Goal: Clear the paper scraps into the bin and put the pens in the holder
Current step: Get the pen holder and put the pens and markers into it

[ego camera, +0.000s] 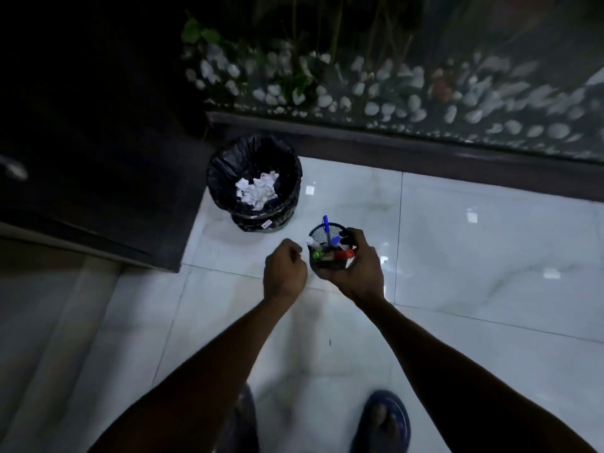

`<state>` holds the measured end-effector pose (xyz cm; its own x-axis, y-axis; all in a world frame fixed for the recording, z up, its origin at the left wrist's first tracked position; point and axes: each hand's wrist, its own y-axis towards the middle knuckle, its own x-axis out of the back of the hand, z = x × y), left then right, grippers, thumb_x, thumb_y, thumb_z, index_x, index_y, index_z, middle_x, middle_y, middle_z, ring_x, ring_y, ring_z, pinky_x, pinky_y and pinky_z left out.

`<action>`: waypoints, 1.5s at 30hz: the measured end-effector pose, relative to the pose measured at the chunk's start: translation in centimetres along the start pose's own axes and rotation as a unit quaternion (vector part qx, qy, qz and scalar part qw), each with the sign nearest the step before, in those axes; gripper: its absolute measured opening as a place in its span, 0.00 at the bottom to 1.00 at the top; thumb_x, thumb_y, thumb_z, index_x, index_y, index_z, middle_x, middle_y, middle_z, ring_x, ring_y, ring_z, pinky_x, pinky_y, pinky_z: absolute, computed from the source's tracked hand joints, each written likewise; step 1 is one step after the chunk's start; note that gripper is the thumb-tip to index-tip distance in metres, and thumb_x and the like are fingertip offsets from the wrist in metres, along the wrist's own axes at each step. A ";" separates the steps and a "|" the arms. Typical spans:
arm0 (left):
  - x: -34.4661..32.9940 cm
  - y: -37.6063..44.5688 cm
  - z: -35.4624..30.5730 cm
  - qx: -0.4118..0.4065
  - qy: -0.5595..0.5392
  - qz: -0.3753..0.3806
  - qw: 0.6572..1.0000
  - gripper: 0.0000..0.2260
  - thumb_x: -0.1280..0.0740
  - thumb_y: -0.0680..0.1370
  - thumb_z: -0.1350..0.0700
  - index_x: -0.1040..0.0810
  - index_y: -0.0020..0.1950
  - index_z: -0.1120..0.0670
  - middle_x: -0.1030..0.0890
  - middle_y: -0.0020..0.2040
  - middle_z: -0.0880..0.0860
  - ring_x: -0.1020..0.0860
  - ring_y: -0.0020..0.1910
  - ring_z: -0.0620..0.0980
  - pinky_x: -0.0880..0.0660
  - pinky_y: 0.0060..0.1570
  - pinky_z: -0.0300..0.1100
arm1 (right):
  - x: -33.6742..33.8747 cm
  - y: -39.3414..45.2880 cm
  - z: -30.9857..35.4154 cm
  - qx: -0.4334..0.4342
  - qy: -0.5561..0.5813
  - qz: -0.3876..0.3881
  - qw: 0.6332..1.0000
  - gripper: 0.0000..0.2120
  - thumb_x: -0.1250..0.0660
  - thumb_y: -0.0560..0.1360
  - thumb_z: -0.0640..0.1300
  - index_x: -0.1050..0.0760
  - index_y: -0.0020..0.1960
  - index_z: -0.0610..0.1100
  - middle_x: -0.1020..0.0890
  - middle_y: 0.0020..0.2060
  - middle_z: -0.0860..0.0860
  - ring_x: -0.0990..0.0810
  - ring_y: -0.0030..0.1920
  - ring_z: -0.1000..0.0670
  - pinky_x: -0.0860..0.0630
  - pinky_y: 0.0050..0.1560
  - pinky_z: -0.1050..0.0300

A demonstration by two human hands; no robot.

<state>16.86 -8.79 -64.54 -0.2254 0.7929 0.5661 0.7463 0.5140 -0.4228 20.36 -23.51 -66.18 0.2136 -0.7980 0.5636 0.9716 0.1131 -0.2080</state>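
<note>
Over on the far left it's just a dark cabinet (81,125), nothing on it that I can make out. Next along, the bin (255,183) w/ a black liner sits on the white tile floor (490,273) right by the cabinet corner, and the paper scraps (258,191) are piled inside it. Closer to the camera, the left hand (284,273) is curled into a loose fist, can't tell if anything's in it, hanging just left of the holder (330,248). Right hand (362,269) is wrapped around that black mesh holder, gripping it from the right side & underneath, up off the floor. Pens (327,237) are in it, blue one sticking up, plus red and green bits. Pebbles (392,103) and plants run behind glass up top. Blue sandal (389,420) bottom right.
</note>
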 end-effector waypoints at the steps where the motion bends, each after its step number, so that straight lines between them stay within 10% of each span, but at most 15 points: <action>1: 1.4 -2.0 -1.4 -0.007 0.019 0.006 1.000 0.09 0.38 0.76 0.64 0.21 0.49 0.53 0.16 0.48 0.54 0.20 0.50 0.56 0.23 0.48 0.47 | 1.6 -1.3 2.2 0.000 -0.006 0.008 1.000 0.40 0.19 0.57 0.65 0.31 0.64 0.58 0.17 0.54 0.61 0.18 0.54 0.52 0.17 0.48 0.47; 9: 17.0 -18.4 -16.8 -0.038 0.126 0.048 0.990 0.14 0.39 0.73 0.66 0.27 0.56 0.54 0.24 0.56 0.55 0.23 0.54 0.59 0.24 0.50 0.51 | 16.7 -10.6 22.4 0.015 -0.051 0.105 0.993 0.42 0.19 0.56 0.63 0.33 0.66 0.61 0.17 0.53 0.60 0.18 0.54 0.51 0.17 0.46 0.47; 21: 41.1 -28.2 -34.0 -0.062 0.042 -0.116 0.990 0.08 0.39 0.74 0.63 0.28 0.50 0.51 0.22 0.49 0.52 0.23 0.51 0.56 0.26 0.47 0.49 | 26.2 -15.4 52.4 0.153 -0.067 0.118 0.979 0.38 0.20 0.57 0.59 0.32 0.64 0.62 0.20 0.54 0.62 0.25 0.58 0.52 0.21 0.49 0.49; 33: 65.1 -25.6 -27.3 0.004 0.085 -0.257 0.963 0.16 0.40 0.65 0.56 0.25 0.52 0.54 0.22 0.52 0.55 0.23 0.52 0.56 0.24 0.48 0.51 | 10.3 -17.0 74.6 0.271 -0.039 0.177 0.945 0.38 0.22 0.58 0.63 0.31 0.64 0.56 0.17 0.51 0.52 0.20 0.56 0.43 0.20 0.48 0.50; 45: 74.2 -22.7 -16.6 0.099 0.076 -0.292 0.948 0.16 0.33 0.71 0.62 0.27 0.58 0.53 0.24 0.57 0.55 0.24 0.53 0.57 0.24 0.48 0.51 | -6.2 -18.4 78.6 0.287 -0.098 0.240 0.922 0.39 0.22 0.57 0.65 0.32 0.63 0.56 0.17 0.50 0.50 0.20 0.55 0.42 0.19 0.50 0.45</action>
<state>-6.38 32.95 -1.21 -0.4596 0.3044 0.8343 0.3856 0.9147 -0.1212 9.22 25.87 -3.04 0.5926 -0.4583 0.6624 0.6424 0.7650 -0.0455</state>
